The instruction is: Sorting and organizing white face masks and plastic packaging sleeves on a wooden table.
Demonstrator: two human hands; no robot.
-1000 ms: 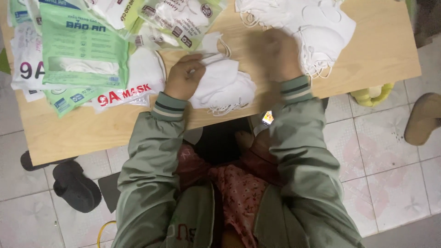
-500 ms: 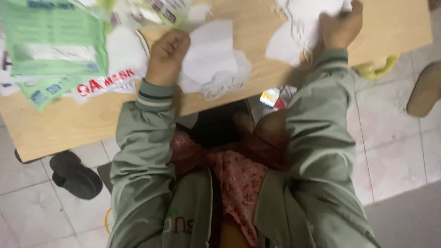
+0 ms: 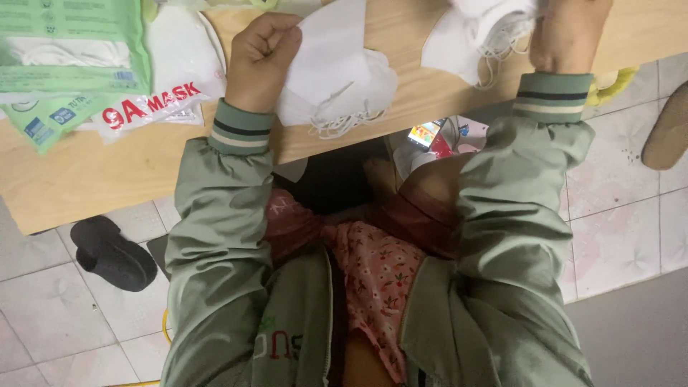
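My left hand (image 3: 261,57) is closed on the edge of a white face mask (image 3: 331,50) that lies on top of a small stack of white masks (image 3: 351,97) near the front edge of the wooden table (image 3: 107,179). My right hand (image 3: 570,32) rests on a loose heap of white masks (image 3: 473,36) at the table's far right; its fingers run out of the top of the frame, so its grip is hidden. Both arms wear green jacket sleeves with striped cuffs.
Green and clear mask packets (image 3: 72,64) lie at the table's left. Under the table are a black slipper (image 3: 111,251) on the tiled floor, some colourful small packs (image 3: 430,136), and a tan shoe (image 3: 670,129) at the right. A yellow-green object (image 3: 616,79) shows beside the right edge.
My right hand has moved from the mask stack out to the heap at the right. My left hand has stayed on the stack. The view has tilted down and closer.
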